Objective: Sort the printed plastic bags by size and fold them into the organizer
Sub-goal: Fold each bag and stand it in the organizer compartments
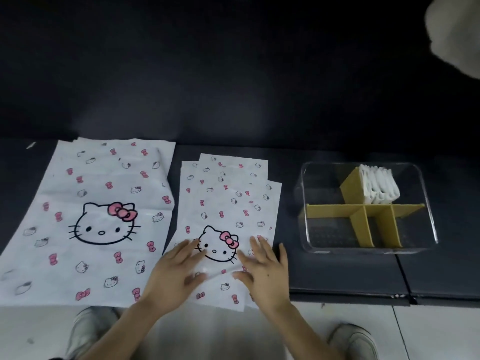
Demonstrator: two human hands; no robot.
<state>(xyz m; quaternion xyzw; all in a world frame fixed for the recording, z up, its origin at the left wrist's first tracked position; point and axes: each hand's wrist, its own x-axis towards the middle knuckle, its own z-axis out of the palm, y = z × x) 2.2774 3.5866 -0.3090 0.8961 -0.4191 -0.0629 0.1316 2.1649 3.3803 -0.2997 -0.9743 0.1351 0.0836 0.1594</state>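
Observation:
A stack of medium white bags (226,203) printed with a cat face and pink bows lies flat at the centre of the dark table. My left hand (174,274) and my right hand (265,268) rest on the near end of the top bag, fingers spread, one either side of the big cat face. A stack of large bags (93,224) with the same print lies to the left. At the right stands a clear plastic organizer (428,216) with yellow dividers (363,211). Several folded white bags (379,185) stand in its far compartment.
The dark table (337,276) ends just below my hands, with pale floor and two grey shoes (91,331) beneath. A dark wall rises behind the table. A pale blurred object (457,35) shows at the top right corner.

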